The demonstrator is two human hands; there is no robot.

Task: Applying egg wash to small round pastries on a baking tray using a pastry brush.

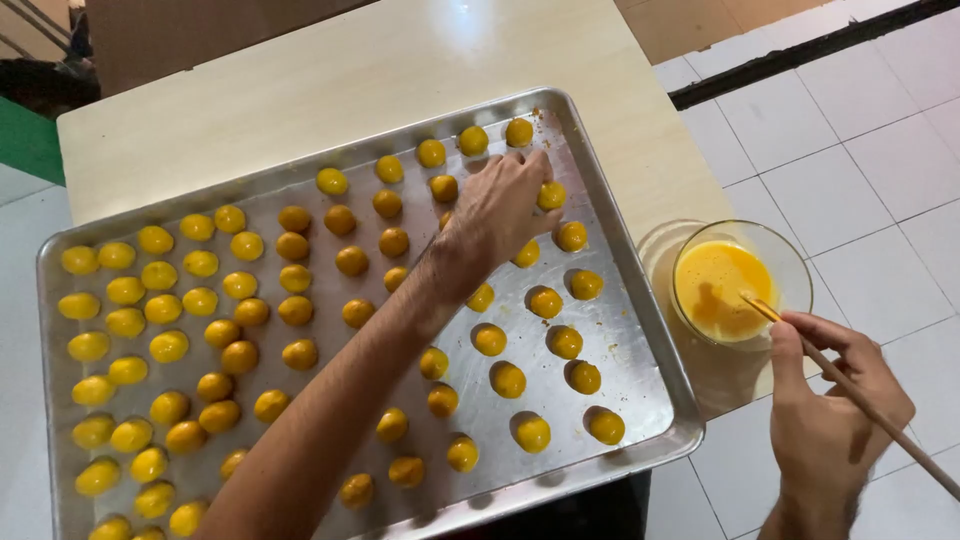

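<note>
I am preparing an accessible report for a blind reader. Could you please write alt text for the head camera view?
A person's left hand reaches across a metal baking tray filled with rows of small yellow-orange dough balls, fingertips touching one near the far right corner. The right hand holds a thin wooden brush, its tip in a glass bowl of beaten egg beside the tray on a pale table.

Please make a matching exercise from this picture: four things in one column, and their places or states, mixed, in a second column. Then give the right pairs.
1. left hand
2. right hand
3. glass bowl
4. tray

a. holds yellow liquid
b. holds a brush
c. rests on the table
d. reaches over the far balls

Pairs: 1-d, 2-b, 3-a, 4-c
</note>
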